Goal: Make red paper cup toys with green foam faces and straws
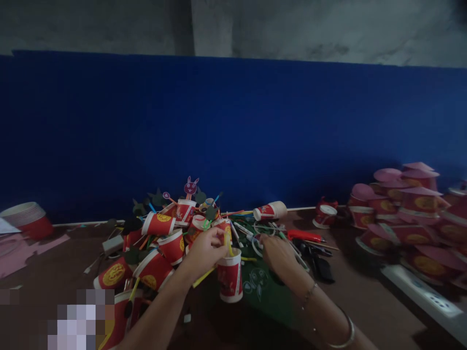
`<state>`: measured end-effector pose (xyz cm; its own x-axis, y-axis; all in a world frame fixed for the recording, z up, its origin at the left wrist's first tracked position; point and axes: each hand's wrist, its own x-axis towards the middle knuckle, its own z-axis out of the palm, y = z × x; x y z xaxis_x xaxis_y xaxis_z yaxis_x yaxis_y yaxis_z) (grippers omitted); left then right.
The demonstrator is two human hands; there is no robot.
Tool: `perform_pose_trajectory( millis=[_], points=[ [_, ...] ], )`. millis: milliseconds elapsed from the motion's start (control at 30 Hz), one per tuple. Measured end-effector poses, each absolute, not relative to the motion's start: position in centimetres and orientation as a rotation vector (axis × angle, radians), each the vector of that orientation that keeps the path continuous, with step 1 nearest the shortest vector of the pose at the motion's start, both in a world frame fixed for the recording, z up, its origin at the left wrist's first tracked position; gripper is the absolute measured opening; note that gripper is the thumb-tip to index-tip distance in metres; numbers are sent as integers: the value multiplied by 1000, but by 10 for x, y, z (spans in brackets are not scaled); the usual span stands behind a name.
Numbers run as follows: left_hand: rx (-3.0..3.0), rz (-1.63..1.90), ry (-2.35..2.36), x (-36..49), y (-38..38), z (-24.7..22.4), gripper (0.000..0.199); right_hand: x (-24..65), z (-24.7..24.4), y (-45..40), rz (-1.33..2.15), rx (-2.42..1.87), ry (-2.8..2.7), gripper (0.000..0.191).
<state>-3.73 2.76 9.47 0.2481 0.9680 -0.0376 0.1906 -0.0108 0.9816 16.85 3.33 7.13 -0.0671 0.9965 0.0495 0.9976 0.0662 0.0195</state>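
A red paper cup (230, 282) with a white rim stands upright in front of me. My left hand (207, 248) is closed at its rim, pinching a yellow strip (229, 243) that reaches down to the cup's mouth. To the right, my right hand (278, 253) reaches into a tangle of thin sticks and tools, its fingers curled down beside a white ring-shaped piece (257, 247). What those fingers hold, if anything, is hidden. Under the cup lies a dark green sheet (272, 296) with a white outline drawing.
Several red cups (158, 223) lie heaped at left, one with a pink rabbit cutout (190, 187). A red-handled tool (305, 236) lies right of my hand. Pink-topped cups (419, 201) and a power strip (425, 291) stand far right. Stacked cups (29, 218) are far left.
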Motion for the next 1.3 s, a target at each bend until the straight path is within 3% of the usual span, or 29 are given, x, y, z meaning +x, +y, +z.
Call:
perform_pose_trajectory(
  millis=[133,467,633,1000,1300],
  points=[
    [1440,892,1079,-37,31,92,15,166,68,33,-54,-2120,-2336,23],
    [1489,898,1101,-42,34,89,16,172,65,33,121,-2023,-2493,31],
    [1443,888,1087,-40,30,93,12,175,64,24,229,-1929,-2566,22],
    [1340,868,1086,-35,28,93,14,168,55,21,312,-1895,-2606,25],
    [1298,821,1053,-35,29,91,20,181,75,25,276,-2019,-2445,25]
  ],
)
